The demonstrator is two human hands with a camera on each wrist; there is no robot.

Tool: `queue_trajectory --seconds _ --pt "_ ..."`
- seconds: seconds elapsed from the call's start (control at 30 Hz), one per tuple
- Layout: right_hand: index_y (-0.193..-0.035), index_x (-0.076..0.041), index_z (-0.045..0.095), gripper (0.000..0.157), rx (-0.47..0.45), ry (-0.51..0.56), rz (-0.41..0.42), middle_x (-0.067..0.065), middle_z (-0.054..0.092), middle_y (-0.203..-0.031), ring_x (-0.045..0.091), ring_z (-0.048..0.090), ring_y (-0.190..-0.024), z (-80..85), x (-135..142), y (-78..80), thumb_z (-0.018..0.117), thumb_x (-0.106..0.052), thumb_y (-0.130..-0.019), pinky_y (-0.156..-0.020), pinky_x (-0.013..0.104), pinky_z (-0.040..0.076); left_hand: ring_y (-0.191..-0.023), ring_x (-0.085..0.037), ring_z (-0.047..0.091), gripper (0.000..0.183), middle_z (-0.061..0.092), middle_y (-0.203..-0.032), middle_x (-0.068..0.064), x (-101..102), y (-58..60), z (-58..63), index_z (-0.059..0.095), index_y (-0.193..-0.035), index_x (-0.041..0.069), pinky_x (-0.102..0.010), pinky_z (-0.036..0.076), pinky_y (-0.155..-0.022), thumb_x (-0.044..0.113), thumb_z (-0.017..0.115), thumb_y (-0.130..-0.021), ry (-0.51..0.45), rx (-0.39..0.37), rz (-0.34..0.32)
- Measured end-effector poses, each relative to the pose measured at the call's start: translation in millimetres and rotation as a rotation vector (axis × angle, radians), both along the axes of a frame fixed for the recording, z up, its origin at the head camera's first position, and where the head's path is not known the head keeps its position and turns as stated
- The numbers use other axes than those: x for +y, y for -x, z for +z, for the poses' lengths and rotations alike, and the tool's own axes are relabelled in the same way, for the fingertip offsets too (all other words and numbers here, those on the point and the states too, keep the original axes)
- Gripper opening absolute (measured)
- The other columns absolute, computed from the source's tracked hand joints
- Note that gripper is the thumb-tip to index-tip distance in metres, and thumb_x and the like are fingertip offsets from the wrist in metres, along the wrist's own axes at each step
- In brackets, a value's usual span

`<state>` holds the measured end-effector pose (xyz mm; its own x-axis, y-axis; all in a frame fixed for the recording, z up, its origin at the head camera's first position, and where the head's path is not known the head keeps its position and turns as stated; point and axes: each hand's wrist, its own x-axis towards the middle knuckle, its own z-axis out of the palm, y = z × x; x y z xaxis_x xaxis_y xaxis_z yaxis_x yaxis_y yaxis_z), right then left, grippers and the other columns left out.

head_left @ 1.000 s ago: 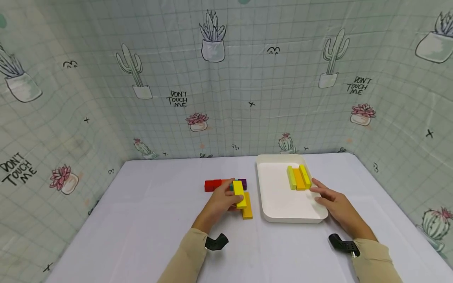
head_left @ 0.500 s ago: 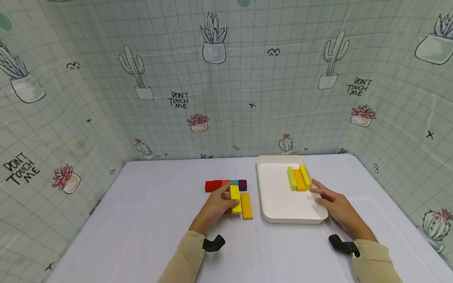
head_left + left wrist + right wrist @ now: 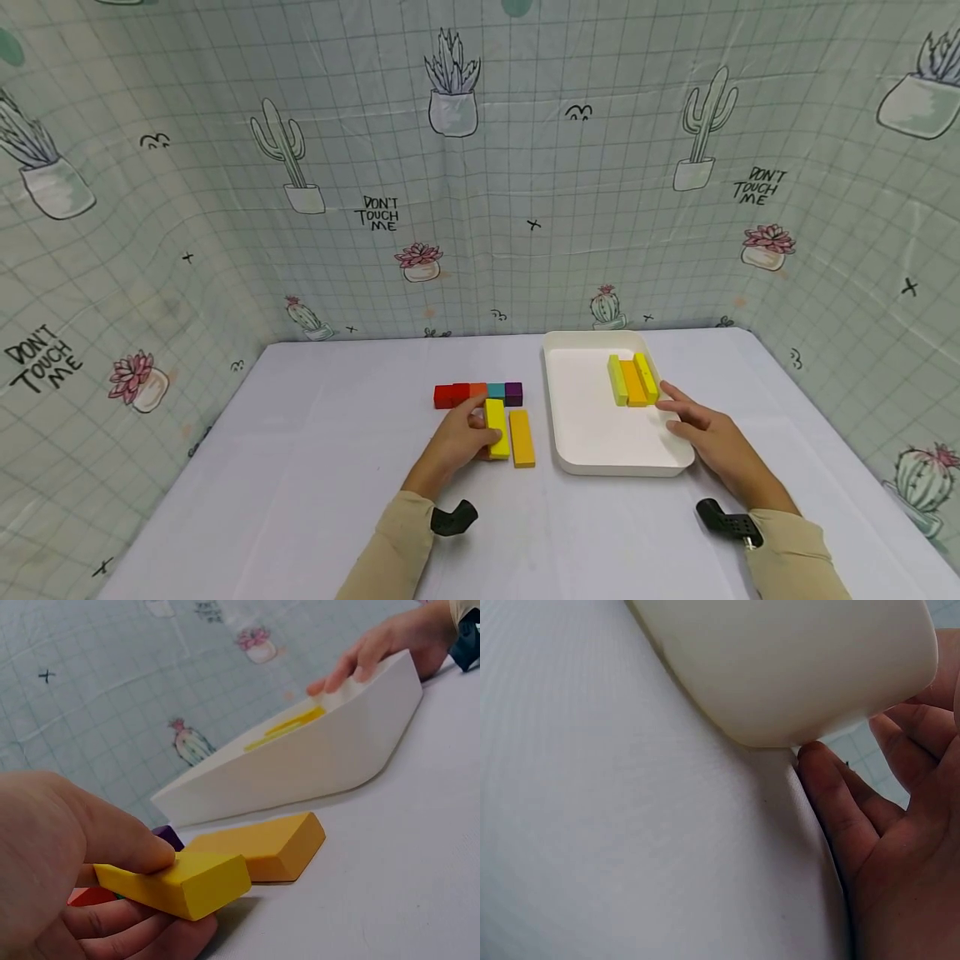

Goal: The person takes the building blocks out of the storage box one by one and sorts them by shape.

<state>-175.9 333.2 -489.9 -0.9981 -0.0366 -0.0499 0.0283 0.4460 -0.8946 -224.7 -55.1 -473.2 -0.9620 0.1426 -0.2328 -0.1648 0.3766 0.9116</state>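
Between thumb and fingers, my left hand [image 3: 452, 440] pinches a yellow block [image 3: 497, 430]; in the left wrist view the thumb lies on top and the fingers run underneath. Just to its right an orange-yellow block [image 3: 522, 439] lies flat on the table. My right hand [image 3: 711, 433] rests at the right side of a white tray [image 3: 600, 442], fingers fairly straight and touching its rim and outer wall. Inside the tray, a lime block [image 3: 618, 381], an orange block [image 3: 632, 384] and another yellow block [image 3: 646, 377] stand side by side near the right wall.
Behind my left hand runs a row of blocks: two red blocks [image 3: 452, 396], an orange-red block [image 3: 477, 389], a teal block [image 3: 496, 390] and a purple block [image 3: 513, 394]. A white cloth [image 3: 315, 467] covers the table. Patterned fabric [image 3: 495, 183] hangs around it.
My left hand has drawn the yellow block left and toward me, from overlapping the orange-yellow block to beside it, uncovering the teal and purple blocks. My right hand and the tray stay put.
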Motion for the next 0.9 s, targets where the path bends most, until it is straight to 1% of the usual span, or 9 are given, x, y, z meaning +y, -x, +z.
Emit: queue_trajectory --seconds 0.13,0.3,0.37,0.43,0.53,0.6,0.7,0.77,0.9 --pt "-0.144 -0.007 0.053 0.047 0.0 0.009 0.002 -0.004 0.018 -0.166 0.029 0.007 -0.152 -0.6 0.0 0.3 0.059 -0.029 -0.102 -0.118 0.053 0.016 -0.08 -0.023 0.061 0.068 0.057 -0.098 -0.011 1.2 -0.8 -0.9 0.046 -0.152 0.017 -0.029 0.059 -0.072 0.01 0.073 -0.09 0.03 0.0 -0.003" --pt "-0.143 -0.005 0.053 0.047 0.004 0.016 0.001 -0.001 0.017 -0.166 0.031 0.007 -0.152 -0.1 -0.2 0.1 0.06 -0.026 -0.102 -0.117 0.059 0.014 -0.073 -0.021 0.06 0.063 0.059 -0.094 -0.009 2.6 -1.5 -0.1 0.047 -0.15 0.017 -0.028 0.058 -0.068 0.012 0.071 -0.092 0.05 0.002 -0.007" --pt "-0.144 -0.006 0.053 0.047 0.002 0.012 0.002 -0.002 0.017 -0.166 0.03 0.007 -0.152 0.8 -0.1 -0.1 0.059 -0.027 -0.102 -0.118 0.055 0.015 -0.069 -0.021 0.059 0.06 0.06 -0.092 -0.009 3.0 -1.4 0.8 0.048 -0.149 0.017 -0.028 0.057 -0.066 0.013 0.07 -0.093 0.055 0.002 -0.011" --pt "-0.144 -0.007 0.053 0.047 -0.001 0.004 0.002 -0.004 0.017 -0.166 0.029 0.008 -0.152 1.7 0.1 0.2 0.058 -0.028 -0.103 -0.119 0.036 0.02 -0.065 -0.021 0.057 0.059 0.061 -0.09 -0.009 3.2 -1.3 1.8 0.049 -0.148 0.017 -0.028 0.056 -0.065 0.014 0.069 -0.093 0.061 0.001 -0.015" --pt "-0.145 -0.009 0.053 0.047 -0.008 -0.011 0.002 -0.006 0.017 -0.166 0.027 0.008 -0.153 3.1 0.1 0.7 0.058 -0.03 -0.103 -0.108 0.01 0.026 -0.062 -0.02 0.057 0.058 0.061 -0.088 -0.008 3.2 -1.2 3.5 0.05 -0.148 0.018 -0.029 0.056 -0.064 0.015 0.069 -0.093 0.071 0.002 -0.016" --pt "-0.145 -0.009 0.053 0.048 -0.01 -0.019 -0.001 -0.006 0.017 -0.166 0.028 0.009 -0.153 3.9 -0.2 0.9 0.058 -0.031 -0.103 -0.107 0.01 0.026 -0.061 -0.02 0.056 0.058 0.061 -0.089 -0.008 3.2 -1.1 3.8 0.05 -0.148 0.018 -0.029 0.056 -0.064 0.015 0.069 -0.093 0.076 0.003 -0.014" --pt "-0.145 -0.009 0.053 0.048 -0.012 -0.028 -0.006 -0.005 0.017 -0.165 0.028 0.009 -0.152 4.1 -0.6 0.8 0.058 -0.031 -0.103 -0.116 0.029 0.023 -0.062 -0.021 0.057 0.058 0.06 -0.092 -0.008 3.0 -0.9 2.8 0.051 -0.147 0.019 -0.028 0.056 -0.064 0.015 0.07 -0.093 0.08 0.011 -0.012" --pt "-0.144 -0.008 0.053 0.048 -0.011 -0.027 -0.007 -0.005 0.018 -0.165 0.029 0.009 -0.152 3.4 -0.5 0.5 0.058 -0.031 -0.103 -0.117 0.031 0.023 -0.064 -0.021 0.058 0.057 0.059 -0.093 -0.008 2.9 -0.9 1.7 0.052 -0.147 0.019 -0.028 0.056 -0.063 0.015 0.07 -0.093 0.081 0.018 -0.013" --pt "-0.144 -0.008 0.054 0.047 -0.002 -0.004 -0.002 -0.005 0.018 -0.165 0.029 0.009 -0.152 0.3 0.4 0.2 0.058 -0.03 -0.103 -0.1 0.002 0.025 -0.067 -0.022 0.06 0.057 0.058 -0.095 -0.008 2.7 -1.0 -0.6 0.053 -0.147 0.019 -0.027 0.056 -0.063 0.016 0.071 -0.092 0.09 0.027 -0.02"
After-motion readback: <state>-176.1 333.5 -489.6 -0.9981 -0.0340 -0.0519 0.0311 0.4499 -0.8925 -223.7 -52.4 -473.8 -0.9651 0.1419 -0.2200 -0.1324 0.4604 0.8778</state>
